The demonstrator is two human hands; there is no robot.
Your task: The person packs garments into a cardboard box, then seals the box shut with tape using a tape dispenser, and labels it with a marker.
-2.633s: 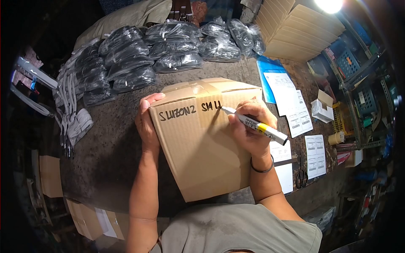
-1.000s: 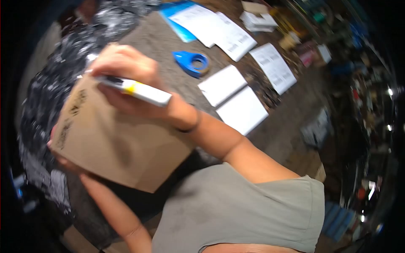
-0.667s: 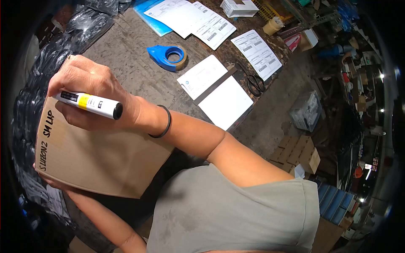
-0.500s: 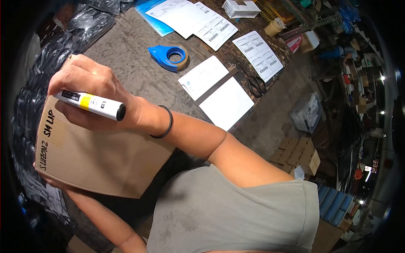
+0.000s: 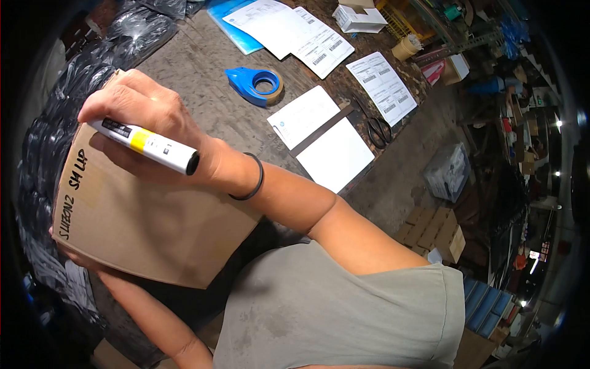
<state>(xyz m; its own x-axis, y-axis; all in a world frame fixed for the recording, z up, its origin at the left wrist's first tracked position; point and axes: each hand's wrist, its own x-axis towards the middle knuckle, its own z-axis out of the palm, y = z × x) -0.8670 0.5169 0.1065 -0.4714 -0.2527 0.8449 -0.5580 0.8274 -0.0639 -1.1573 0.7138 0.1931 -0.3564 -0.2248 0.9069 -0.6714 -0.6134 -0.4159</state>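
Observation:
My right hand (image 5: 144,120) is closed round a white marker (image 5: 150,147) with a yellow band and a black end. It rests over the upper part of a brown cardboard box (image 5: 178,227), and the marker's tip is hidden behind the fingers. Black handwritten letters (image 5: 74,190) run along the box's left edge; they look like "SM LAP" beside a longer word. At the lower left edge of the box, my left hand (image 5: 78,257) holds it from the side and below. Most of its fingers are hidden by the box.
On the worn table (image 5: 203,80) are a blue tape dispenser (image 5: 252,85), a white pad (image 5: 319,138) with a dark metal strip across it, black scissors (image 5: 378,132) and printed label sheets (image 5: 384,89). Black plastic wrap (image 5: 46,154) is heaped at the left. Cartons (image 5: 433,230) stand beyond the table.
The view has shifted slightly, so the table items appear a little further right. My right hand and marker sit slightly right and lower, the marker tilted a bit more. Both holds are unchanged.

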